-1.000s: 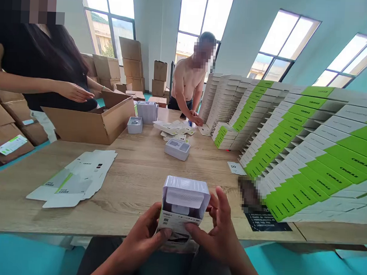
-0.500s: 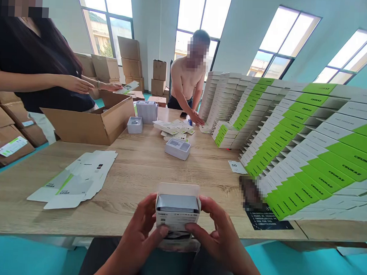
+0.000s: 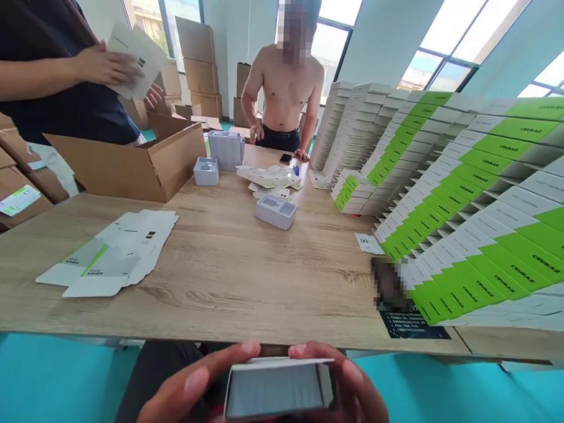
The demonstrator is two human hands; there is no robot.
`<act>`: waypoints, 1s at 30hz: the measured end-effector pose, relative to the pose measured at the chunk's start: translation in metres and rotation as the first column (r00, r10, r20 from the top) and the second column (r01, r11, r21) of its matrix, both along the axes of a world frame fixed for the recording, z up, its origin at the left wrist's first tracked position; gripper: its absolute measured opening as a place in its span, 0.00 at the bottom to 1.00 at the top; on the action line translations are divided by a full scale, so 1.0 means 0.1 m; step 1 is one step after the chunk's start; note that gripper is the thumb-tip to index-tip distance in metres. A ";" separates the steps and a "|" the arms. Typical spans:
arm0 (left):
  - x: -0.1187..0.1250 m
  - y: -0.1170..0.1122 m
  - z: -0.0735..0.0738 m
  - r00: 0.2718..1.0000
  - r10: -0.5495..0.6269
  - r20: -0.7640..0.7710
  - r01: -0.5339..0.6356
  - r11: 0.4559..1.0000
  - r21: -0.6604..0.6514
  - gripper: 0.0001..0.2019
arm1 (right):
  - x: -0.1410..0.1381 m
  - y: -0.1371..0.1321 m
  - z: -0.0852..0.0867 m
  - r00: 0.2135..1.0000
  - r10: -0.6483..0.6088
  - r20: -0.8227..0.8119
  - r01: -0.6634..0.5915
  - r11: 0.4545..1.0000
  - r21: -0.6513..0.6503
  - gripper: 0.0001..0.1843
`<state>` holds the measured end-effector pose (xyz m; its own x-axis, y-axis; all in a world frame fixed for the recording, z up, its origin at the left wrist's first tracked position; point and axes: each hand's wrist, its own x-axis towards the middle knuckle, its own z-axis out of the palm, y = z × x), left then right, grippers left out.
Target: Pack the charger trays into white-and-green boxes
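Low at the bottom of the view, a white cardboard box (image 3: pixel 274 391) is held between my two hands, over my lap and nearer than the table edge. Its open end faces me, and a pale grey insert fills the opening. My left hand (image 3: pixel 193 385) grips the box's left side, fingers along the top edge. On the right side, my right hand (image 3: pixel 353 389) is wrapped round it beside a small end flap. The underside of the box and parts of both hands are out of sight.
Tall stacks of green-and-white boxes (image 3: pixel 474 201) line the table's right. Flat unfolded cartons (image 3: pixel 121 251) lie left, near an open brown carton (image 3: pixel 120 167). A white tray (image 3: pixel 276 211) sits mid-table. One co-worker holds flat cartons (image 3: pixel 135 58); another person stands across.
My hands and the box have moved down toward my lap, and the box has tipped so its open end faces me. The left co-worker has raised flat cartons; the person opposite is more upright.
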<state>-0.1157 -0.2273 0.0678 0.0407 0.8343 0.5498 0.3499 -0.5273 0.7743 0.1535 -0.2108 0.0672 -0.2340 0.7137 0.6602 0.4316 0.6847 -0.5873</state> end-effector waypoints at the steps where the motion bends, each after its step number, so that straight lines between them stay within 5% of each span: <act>1: -0.01 -0.02 -0.01 1.000 0.015 -0.024 -0.015 0.999 -0.029 0.25 | -0.01 0.00 0.00 1.000 -0.003 0.000 0.003 1.000 -0.003 0.42; 10: 0.00 -0.02 -0.03 0.998 0.051 -0.031 -0.054 0.996 -0.074 0.29 | -0.08 0.11 -0.04 0.998 0.049 -0.039 -0.052 0.995 -0.083 0.36; 17: -0.07 0.11 -0.17 0.989 0.084 -0.120 -0.075 0.994 0.076 0.20 | -0.05 0.23 -0.08 0.999 0.033 0.000 -0.033 0.998 -0.048 0.28; 25: -0.08 0.46 0.13 0.952 0.063 -0.299 0.015 0.968 0.251 0.13 | -0.01 0.55 0.20 0.975 0.213 0.065 -0.216 0.975 0.049 0.28; 30: -0.04 0.45 0.25 0.945 -0.040 -0.324 0.131 0.956 0.263 0.10 | -0.01 0.50 0.14 0.970 0.226 0.083 -0.233 0.969 0.078 0.24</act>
